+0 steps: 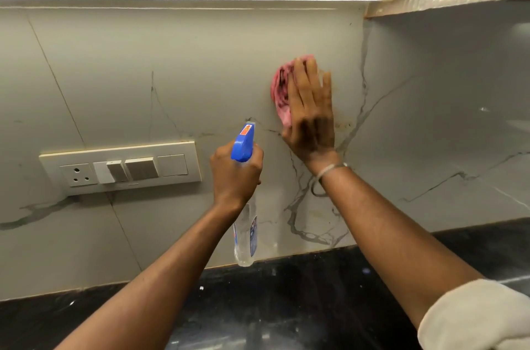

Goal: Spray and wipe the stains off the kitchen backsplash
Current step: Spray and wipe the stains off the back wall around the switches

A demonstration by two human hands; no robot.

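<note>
Right hand (309,108), fingers flat, presses pink cloth (279,91) against backsplash (172,62); left hand (236,174) grips clear spray bottle (245,235), contents indiscernible.

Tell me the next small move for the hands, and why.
Probably sweep the right hand, pressed flat on the pink cloth against the backsplash, rightward and a little down: brownish stains show just beside it there. The left hand only holds the spray bottle and can wait.
</note>
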